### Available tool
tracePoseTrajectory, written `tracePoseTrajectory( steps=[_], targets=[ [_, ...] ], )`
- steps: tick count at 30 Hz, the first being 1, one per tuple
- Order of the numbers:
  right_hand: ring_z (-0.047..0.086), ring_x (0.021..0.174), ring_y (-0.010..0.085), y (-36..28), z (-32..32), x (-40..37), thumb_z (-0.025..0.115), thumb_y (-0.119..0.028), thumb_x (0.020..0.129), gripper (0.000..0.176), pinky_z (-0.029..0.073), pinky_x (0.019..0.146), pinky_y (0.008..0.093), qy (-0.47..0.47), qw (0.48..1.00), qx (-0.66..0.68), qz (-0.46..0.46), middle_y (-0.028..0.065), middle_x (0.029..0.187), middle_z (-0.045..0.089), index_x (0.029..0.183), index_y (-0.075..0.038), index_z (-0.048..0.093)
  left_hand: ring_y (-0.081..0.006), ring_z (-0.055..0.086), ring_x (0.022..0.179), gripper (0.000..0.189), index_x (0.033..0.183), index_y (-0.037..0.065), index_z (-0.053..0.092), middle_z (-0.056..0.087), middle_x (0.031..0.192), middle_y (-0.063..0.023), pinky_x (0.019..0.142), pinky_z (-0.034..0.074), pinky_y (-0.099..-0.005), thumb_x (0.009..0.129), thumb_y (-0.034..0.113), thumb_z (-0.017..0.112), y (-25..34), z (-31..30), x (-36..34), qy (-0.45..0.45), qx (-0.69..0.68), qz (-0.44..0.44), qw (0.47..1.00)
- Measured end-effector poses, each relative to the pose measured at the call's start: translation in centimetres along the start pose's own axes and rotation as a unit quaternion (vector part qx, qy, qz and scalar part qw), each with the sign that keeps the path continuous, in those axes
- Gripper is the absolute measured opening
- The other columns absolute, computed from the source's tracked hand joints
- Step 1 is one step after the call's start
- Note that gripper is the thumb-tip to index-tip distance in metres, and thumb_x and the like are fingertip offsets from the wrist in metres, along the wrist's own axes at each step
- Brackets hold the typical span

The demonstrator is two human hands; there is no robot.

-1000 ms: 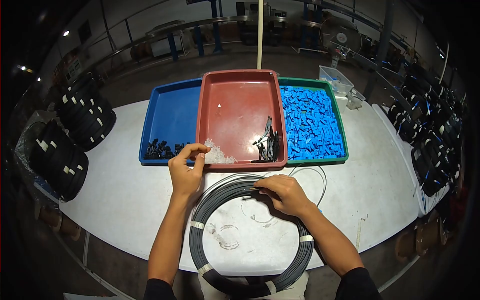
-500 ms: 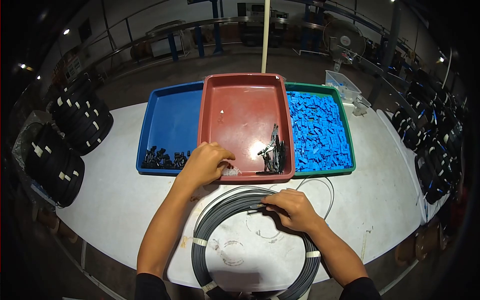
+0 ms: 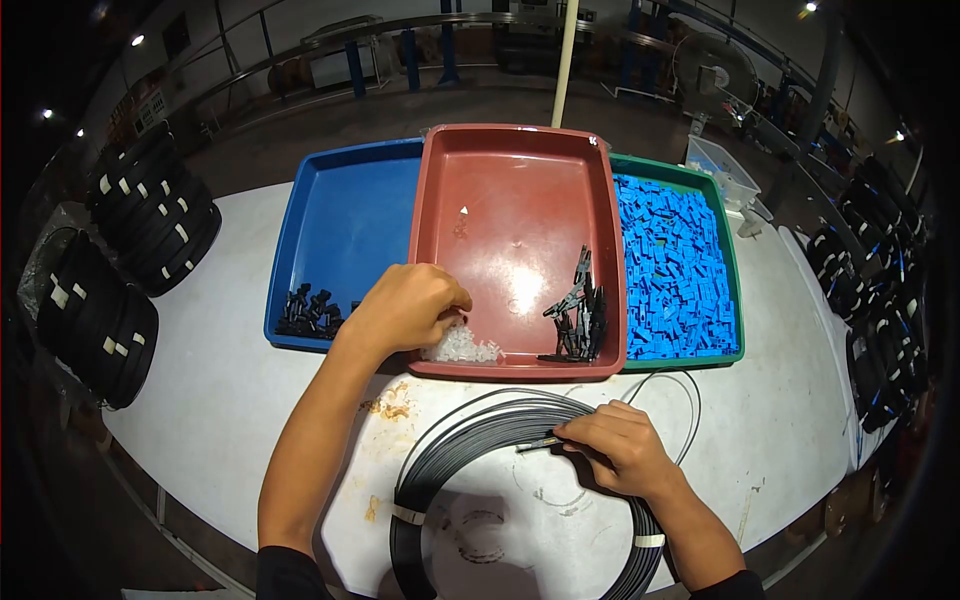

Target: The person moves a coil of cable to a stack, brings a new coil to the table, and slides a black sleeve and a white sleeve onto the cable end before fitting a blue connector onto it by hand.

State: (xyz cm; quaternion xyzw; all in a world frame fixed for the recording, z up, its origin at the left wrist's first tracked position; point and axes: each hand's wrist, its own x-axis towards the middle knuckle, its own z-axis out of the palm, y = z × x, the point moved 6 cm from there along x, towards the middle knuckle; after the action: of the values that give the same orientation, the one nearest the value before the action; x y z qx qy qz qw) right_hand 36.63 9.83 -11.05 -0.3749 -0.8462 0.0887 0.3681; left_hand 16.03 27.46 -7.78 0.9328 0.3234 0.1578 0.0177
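Observation:
My left hand (image 3: pixel 412 308) is at the near left corner of the red tray (image 3: pixel 480 372), above a small pile of white translucent plastic pieces (image 3: pixel 464 348). Its fingers are bent together and pinched; whatever lies between them is hidden. Over the far right part of a coil of black cable (image 3: pixel 455 450), my right hand (image 3: pixel 622 447) is closed on a thin cable end (image 3: pixel 540 444). A light-coloured tip shows on that end, pointing left. White bands (image 3: pixel 408 514) tie the coil on the table.
Dark clips (image 3: pixel 575 320) lie in the red tray's near right corner. A blue tray (image 3: pixel 345 230) with black parts (image 3: pixel 308 312) stands left; a green tray (image 3: pixel 738 300) full of blue pieces (image 3: pixel 675 275) stands right. Stacked black coils (image 3: pixel 155 215) flank the table, and a clear bin (image 3: pixel 725 175) is behind.
The camera view has shifted, so trays and coil appear moved. My left hand has drawn slightly left and away, uncovering more white pieces. My right hand still grips the cable end.

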Motion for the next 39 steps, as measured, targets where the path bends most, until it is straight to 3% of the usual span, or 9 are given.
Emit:
tracePoseTrajectory(
  steps=[9,16,18,22,24,27,32,36,39],
  targets=[
    [0.066,0.07,0.0238,-0.2,-0.2,0.3,0.08,0.0,0.073,0.027,0.049,0.064,0.0337,0.0,1.0,-0.003,0.003,0.0081,0.088,0.075,0.099,-0.004,0.074,-0.0261,0.064,0.083,0.017,0.086,0.009,0.081,0.072,0.077,-0.0053,0.073,0.055,-0.0397,0.069,0.013,0.08,0.3,2.2,0.9,-0.049,0.034,0.036,0.998],
    [0.065,0.073,0.0221,0.0,0.0,-0.1,0.077,-0.001,0.076,0.027,0.05,0.066,0.0346,-0.002,1.0,-0.006,-0.001,0.0051,0.091,0.074,0.102,-0.006,0.073,-0.0294,0.063,0.085,0.011,0.081,0.003,0.075,0.072,0.082,-0.0083,0.077,0.054,-0.0414,0.071,0.009,0.074,0.9,0.9,0.8,-0.026,0.046,0.051,0.997],
    [0.065,0.073,0.0224,-0.1,0.0,-0.1,0.077,-0.002,0.076,0.027,0.05,0.066,0.0349,0.002,1.0,-0.003,-0.005,0.0053,0.091,0.074,0.102,-0.005,0.073,-0.0298,0.065,0.087,0.01,0.083,0.001,0.067,0.073,0.086,-0.0111,0.075,0.054,-0.04,0.074,0.005,0.069,0.7,-0.4,0.4,0.04,-0.007,0.028,0.999],
    [0.066,0.074,0.0235,-0.2,-0.1,-0.1,0.077,-0.002,0.076,0.027,0.05,0.067,0.0354,0.005,1.0,0.003,-0.008,0.0059,0.09,0.074,0.103,-0.005,0.073,-0.0239,0.068,0.086,0.008,0.083,0.0,0.061,0.074,0.09,-0.0132,0.073,0.055,-0.0346,0.076,0.002,0.065,1.2,-1.4,-0.7,0.039,-0.16,-0.016,0.986],
    [0.066,0.075,0.0248,-0.3,-0.2,0.0,0.077,-0.001,0.076,0.028,0.05,0.067,0.0358,0.002,1.0,0.005,-0.006,0.0068,0.09,0.074,0.103,-0.005,0.072,-0.0168,0.069,0.084,0.008,0.081,0.001,0.057,0.074,0.093,-0.0138,0.073,0.055,-0.0294,0.079,-0.001,0.064,2.1,-1.6,-1.7,0.009,-0.311,-0.08,0.947],
    [0.067,0.075,0.0255,-0.2,-0.1,-0.3,0.077,-0.001,0.075,0.028,0.051,0.069,0.036,0.006,1.0,-0.002,-0.014,0.0074,0.09,0.074,0.102,-0.006,0.072,-0.0125,0.067,0.082,0.008,0.084,0.001,0.058,0.072,0.091,-0.0121,0.076,0.055,-0.0281,0.084,-0.001,0.066,4.7,-1.6,-3.0,0.066,-0.422,-0.058,0.903],
    [0.068,0.077,0.0263,-0.6,-0.1,-0.5,0.077,-0.002,0.075,0.028,0.051,0.07,0.0375,0.016,0.999,-0.022,-0.033,0.0074,0.089,0.074,0.102,-0.006,0.071,-0.009,0.066,0.079,0.012,0.101,0.0,0.072,0.072,0.085,-0.0036,0.072,0.054,-0.0252,0.094,0.009,0.074,7.9,0.9,-4.9,0.123,-0.488,-0.079,0.86],
    [0.067,0.075,0.0278,0.0,-0.3,-0.7,0.078,-0.005,0.077,0.026,0.051,0.071,0.0391,0.056,0.998,0.003,-0.018,0.0089,0.085,0.072,0.103,-0.006,0.072,-0.0116,0.071,0.082,0.017,0.103,-0.003,0.074,0.076,0.09,-0.0059,0.076,0.056,-0.0262,0.09,0.007,0.077,9.4,2.7,-6.0,0.144,-0.459,-0.062,0.875],
    [0.066,0.073,0.0288,-0.2,-0.7,-0.6,0.078,-0.006,0.08,0.022,0.051,0.07,0.0394,0.073,0.997,0.014,-0.006,0.0099,0.082,0.07,0.101,-0.006,0.072,-0.0141,0.074,0.084,0.019,0.104,-0.004,0.072,0.077,0.091,-0.0095,0.078,0.058,-0.0265,0.087,0.003,0.078,9.3,4.2,-6.4,0.137,-0.511,-0.081,0.844]
  ],
)
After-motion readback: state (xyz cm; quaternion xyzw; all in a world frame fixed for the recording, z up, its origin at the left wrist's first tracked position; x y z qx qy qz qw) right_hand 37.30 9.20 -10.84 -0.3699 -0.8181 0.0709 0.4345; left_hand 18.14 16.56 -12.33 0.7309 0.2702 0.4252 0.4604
